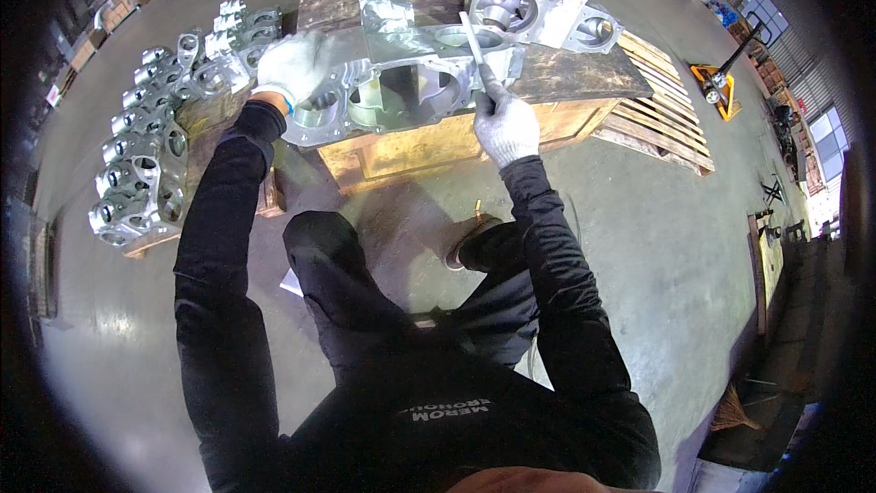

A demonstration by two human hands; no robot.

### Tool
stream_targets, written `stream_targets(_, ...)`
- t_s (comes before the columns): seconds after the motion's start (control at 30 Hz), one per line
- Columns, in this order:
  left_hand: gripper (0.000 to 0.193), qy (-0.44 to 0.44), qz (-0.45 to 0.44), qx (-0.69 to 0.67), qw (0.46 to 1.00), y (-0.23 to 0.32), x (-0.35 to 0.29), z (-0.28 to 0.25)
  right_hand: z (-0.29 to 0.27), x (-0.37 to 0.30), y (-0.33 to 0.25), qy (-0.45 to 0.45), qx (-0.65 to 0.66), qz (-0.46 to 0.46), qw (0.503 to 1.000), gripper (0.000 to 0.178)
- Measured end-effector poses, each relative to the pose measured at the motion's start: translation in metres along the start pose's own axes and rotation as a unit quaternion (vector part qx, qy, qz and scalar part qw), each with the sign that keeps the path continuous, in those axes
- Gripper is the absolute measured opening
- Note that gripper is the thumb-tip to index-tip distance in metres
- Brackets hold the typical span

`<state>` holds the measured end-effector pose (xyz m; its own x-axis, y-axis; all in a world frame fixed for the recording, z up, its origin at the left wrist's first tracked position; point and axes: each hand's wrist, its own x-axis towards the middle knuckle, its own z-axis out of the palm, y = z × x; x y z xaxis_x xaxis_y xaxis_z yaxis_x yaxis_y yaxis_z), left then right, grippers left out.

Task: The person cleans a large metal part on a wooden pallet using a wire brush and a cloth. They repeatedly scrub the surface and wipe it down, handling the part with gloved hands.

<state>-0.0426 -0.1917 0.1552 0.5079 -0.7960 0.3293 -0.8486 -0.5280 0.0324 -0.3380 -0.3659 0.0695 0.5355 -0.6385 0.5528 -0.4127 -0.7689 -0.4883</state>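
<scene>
A large silver metal casting (381,96) with several round openings lies along the near edge of a wooden workbench (584,73). My right hand (507,131), in a white work glove, is closed round the handle of a long flat file (473,41). The file points up and away across the casting's right end; I cannot tell whether it touches the metal. Over the casting's left end is my left hand (290,71), also gloved. Its fingers are smeared by motion, so whether they grip the casting is unclear.
Another silver casting (557,14) rests at the bench's back right. Rows of similar castings (146,155) stand on a low pallet at left. Slatted pallets (662,119) and a yellow pallet jack (716,87) are on the right. My legs are spread before the bench.
</scene>
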Motion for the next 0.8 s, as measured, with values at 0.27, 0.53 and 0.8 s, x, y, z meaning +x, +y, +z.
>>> stream_targets(0.27,0.063,-0.009,-0.071,-0.025,0.997,-0.002,0.002,0.022,0.006,-0.006,-0.034,-0.015,-0.084,-0.026,0.996,0.045)
stream_targets(0.53,0.069,-0.034,-0.079,-0.006,0.996,0.004,0.003,0.015,0.016,0.004,-0.041,-0.089,0.112,0.056,0.988,0.044)
stream_targets(0.8,0.069,-0.019,-0.072,0.001,0.997,0.003,0.004,0.017,0.004,0.006,-0.049,-0.091,-0.012,0.008,0.996,0.053)
